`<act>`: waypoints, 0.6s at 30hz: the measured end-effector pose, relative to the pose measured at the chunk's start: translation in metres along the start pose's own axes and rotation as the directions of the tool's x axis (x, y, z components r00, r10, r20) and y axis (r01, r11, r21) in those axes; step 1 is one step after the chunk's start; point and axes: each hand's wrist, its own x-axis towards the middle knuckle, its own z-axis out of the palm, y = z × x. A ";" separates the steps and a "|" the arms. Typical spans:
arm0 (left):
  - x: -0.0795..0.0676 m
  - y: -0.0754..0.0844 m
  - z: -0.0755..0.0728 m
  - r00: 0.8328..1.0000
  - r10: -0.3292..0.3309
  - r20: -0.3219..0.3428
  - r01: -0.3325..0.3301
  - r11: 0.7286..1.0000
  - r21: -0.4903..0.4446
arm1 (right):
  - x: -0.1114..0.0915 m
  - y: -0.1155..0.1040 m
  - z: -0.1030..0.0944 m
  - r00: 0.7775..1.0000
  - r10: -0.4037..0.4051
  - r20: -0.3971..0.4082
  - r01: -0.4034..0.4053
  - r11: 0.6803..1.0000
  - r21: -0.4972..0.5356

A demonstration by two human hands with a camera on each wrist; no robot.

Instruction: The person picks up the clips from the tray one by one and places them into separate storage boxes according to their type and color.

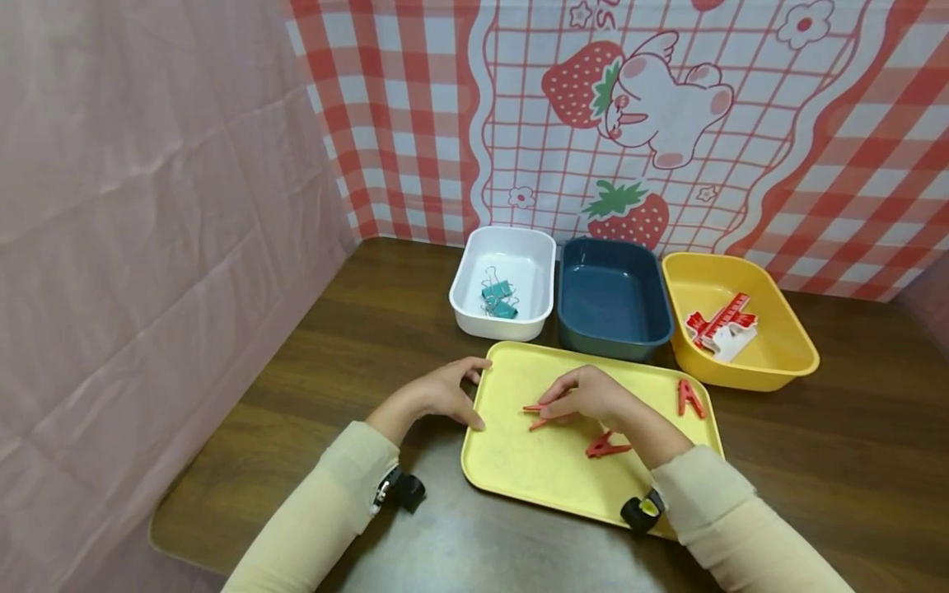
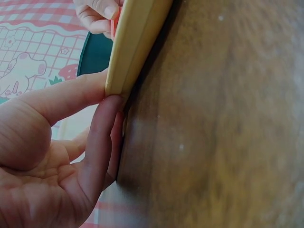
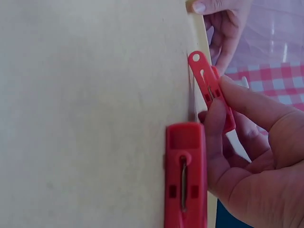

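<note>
My right hand (image 1: 586,394) pinches a red clothespin (image 3: 209,85) between thumb and fingers, just over the yellow tray (image 1: 519,469). At the tray's left edge, my left hand (image 1: 445,391) holds the rim, thumb and fingers spread along it. The left wrist view shows the fingertips against the tray's rim (image 2: 130,47). A second red clothespin (image 1: 604,445) lies on the tray near the right wrist, partly hidden by it in the head view. Toward the tray's right end lies another red clothespin (image 1: 690,399).
Behind the tray stand a white bin (image 1: 465,311) with teal binder clips (image 1: 499,298), a dark blue bin (image 1: 611,288) and a yellow bin (image 1: 786,329) holding red and white clips (image 1: 722,327). All rest on a brown wooden table (image 1: 296,412) before a checked cloth (image 1: 415,107).
</note>
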 end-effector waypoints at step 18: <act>0.001 -0.001 0.000 1.000 -0.006 0.005 0.006 1.000 -0.003 | 0.000 0.005 -0.014 0.996 0.072 0.045 -0.082 0.954 0.289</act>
